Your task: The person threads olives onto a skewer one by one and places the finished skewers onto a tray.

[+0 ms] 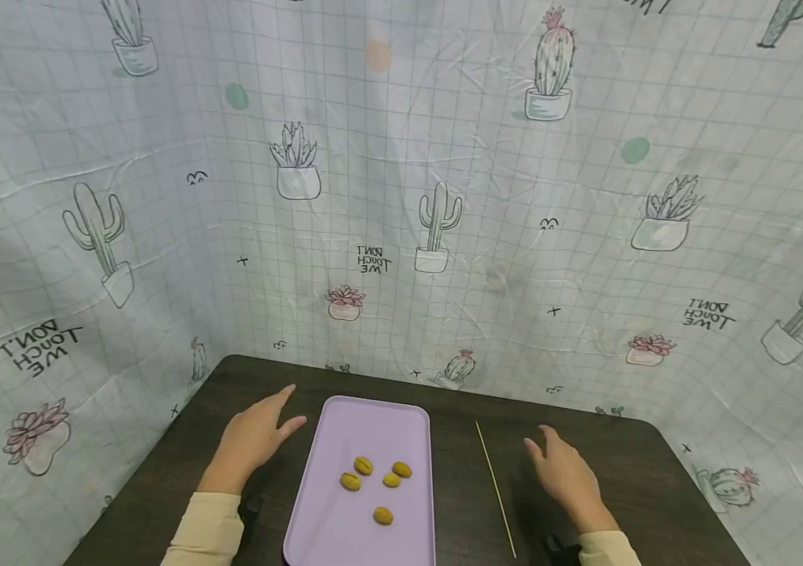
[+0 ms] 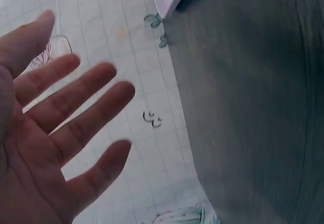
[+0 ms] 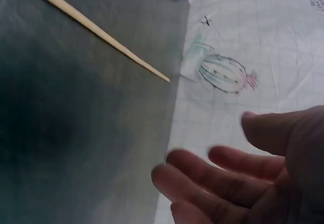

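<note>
On the dark table lies a lilac tray (image 1: pixel 345 424) bearing several small yellow-brown, nut-like or olive-like pieces (image 1: pixel 383 516). To the tray's right is a thin wooden skewer (image 1: pixel 495 487), its pointed tip showing in the right wrist view (image 3: pixel 126 52). My left hand (image 1: pixel 254 435) hovers left of the tray, holding nothing; the left wrist view shows its fingers (image 2: pixel 93 115) spread and relaxed. My right hand (image 1: pixel 566 473) is just right of the skewer, apart from it, its fingers (image 3: pixel 217 178) loosely bent around nothing.
A pale curtain (image 1: pixel 401 196) printed with cacti and a grid surrounds the table's back and sides. The dark wooden table (image 1: pixel 458 472) ends at the curtain. Both sleeves are cream, and a dark strap (image 1: pixel 251 507) shows at the left wrist.
</note>
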Available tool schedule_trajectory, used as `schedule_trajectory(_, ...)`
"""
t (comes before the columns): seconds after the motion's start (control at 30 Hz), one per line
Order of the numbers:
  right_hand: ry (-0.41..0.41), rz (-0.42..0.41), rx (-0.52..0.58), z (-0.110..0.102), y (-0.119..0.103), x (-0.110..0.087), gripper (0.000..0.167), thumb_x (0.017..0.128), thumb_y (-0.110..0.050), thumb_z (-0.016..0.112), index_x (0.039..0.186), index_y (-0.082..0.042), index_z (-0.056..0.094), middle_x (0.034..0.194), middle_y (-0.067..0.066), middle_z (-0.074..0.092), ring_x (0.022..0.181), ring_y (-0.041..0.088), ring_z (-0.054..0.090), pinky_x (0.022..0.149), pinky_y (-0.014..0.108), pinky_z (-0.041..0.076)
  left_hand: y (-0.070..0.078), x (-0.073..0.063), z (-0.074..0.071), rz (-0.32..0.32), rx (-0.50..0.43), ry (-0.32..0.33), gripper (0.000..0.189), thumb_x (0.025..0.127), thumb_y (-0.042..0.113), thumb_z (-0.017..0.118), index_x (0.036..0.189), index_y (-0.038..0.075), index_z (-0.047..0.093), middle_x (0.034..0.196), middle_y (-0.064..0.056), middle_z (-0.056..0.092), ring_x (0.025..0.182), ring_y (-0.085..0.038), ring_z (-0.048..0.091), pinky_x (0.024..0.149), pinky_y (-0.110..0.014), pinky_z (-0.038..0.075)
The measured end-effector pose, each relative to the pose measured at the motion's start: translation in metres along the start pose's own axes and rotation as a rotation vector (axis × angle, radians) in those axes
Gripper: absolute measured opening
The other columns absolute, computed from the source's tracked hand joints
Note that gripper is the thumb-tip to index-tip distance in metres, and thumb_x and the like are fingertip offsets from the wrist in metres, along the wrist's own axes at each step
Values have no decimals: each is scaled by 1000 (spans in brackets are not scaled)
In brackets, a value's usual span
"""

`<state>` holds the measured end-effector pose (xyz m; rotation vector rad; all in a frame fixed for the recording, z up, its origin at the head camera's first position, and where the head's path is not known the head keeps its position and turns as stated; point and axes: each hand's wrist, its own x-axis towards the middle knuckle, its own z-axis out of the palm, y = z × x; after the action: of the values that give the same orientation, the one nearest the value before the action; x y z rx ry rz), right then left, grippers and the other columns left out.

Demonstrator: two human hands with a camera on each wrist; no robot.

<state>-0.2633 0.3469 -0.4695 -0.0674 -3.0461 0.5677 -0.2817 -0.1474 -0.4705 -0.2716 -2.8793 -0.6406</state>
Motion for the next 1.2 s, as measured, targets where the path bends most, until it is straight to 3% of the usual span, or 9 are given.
schedule_trajectory(0.07, -35, 6, 30, 4, -2, -1, 46, 106, -35, 54, 127, 5, 59, 110, 23, 69, 89, 36, 68, 71, 52, 55, 4, 0, 3, 5, -35, -29, 55, 96, 36, 70, 142, 8, 58, 130, -16, 67, 116, -36, 65, 94, -57, 52)
schedule_trajectory(0.17, -110, -3, 62, 13, -6, -5, 28, 103, -27, 61, 100, 0, 66, 82, 6, 66, 70, 20, 61, 59, 40, 51, 11, 0, 10, 21, -92, -87, 42, 93, 27, 76, 130, 10, 67, 115, -9, 73, 105, -29, 69, 88, -52, 56)
schedule_trajectory(0.37, -282, -5, 78, 29, -17, -18, 28, 92, -24, 76, 74, -6, 65, 60, 3, 60, 51, 17, 59, 50, 33, 49, 27, -1, 23, 123, -180, -223, 33, 88, 16, 80, 119, 9, 73, 104, -5, 72, 95, -24, 68, 80, -46, 57)
schedule_trajectory(0.6, -252, 43, -25, 36, -25, -26, 37, 83, -28, 84, 61, -13, 59, 56, -1, 52, 51, 15, 49, 48, 32, 37, 44, -2, 32, 190, -225, -333, 28, 86, 12, 82, 112, 8, 75, 98, -6, 72, 87, -22, 67, 75, -45, 57)
schedule_trajectory(0.77, -262, 71, -57, 36, -32, -26, 31, 86, -17, 81, 66, -12, 58, 63, 0, 53, 56, 17, 49, 52, 35, 39, 52, -3, 37, 210, -205, -393, 27, 84, 14, 84, 109, 9, 76, 97, -4, 72, 87, -21, 66, 76, -43, 56)
schedule_trajectory(1.0, -272, 94, -92, 35, -38, -26, 36, 91, -9, 69, 61, -13, 47, 57, 0, 43, 54, 18, 43, 53, 38, 39, 54, -5, 50, 246, -192, -369, 24, 79, 10, 86, 102, 9, 77, 87, 2, 71, 78, -15, 64, 72, -39, 55)
schedule_trajectory(1.2, -231, 80, -90, 36, -32, -30, 41, 90, -9, 63, 59, -17, 39, 56, -2, 35, 54, 17, 33, 53, 38, 35, 55, -5, 65, 254, -109, -305, 18, 79, 16, 88, 94, 14, 77, 81, 9, 67, 73, -7, 60, 67, -34, 53)
